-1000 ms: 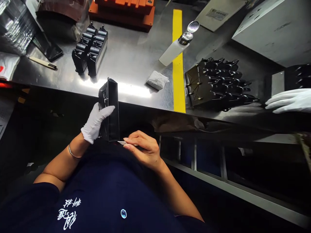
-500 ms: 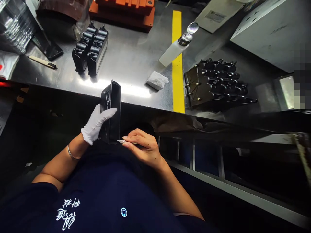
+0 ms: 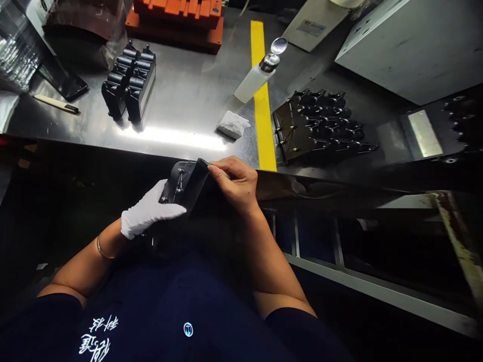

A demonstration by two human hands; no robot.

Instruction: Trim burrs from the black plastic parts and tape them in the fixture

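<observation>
My left hand [image 3: 151, 208], in a white glove, grips a black plastic housing [image 3: 196, 188] below the table's front edge. The housing is tilted, its side with several small metal pins showing. Bare and closed, my right hand [image 3: 237, 183] is at the housing's upper right corner. It pinches a slim craft knife whose blade showed a moment ago; now the fingers cover nearly all of it. Whether the blade touches the corner cannot be made out. On the table beyond lie a folded white wipe [image 3: 234, 124] and two black housings [image 3: 130, 83] side by side.
A white pump bottle [image 3: 254, 83] leans in view by the yellow tape strip [image 3: 264, 120]. Several black housings [image 3: 320, 123] stand right of it. An orange fixture [image 3: 175, 25] is at the back, a tan-handled tool [image 3: 56, 103] at left, a grey metal box [image 3: 411, 45] at right.
The housing has been tilted over in my left hand. My right hand has moved up from the housing's lower end to its upper corner, and the knife blade is now hidden.
</observation>
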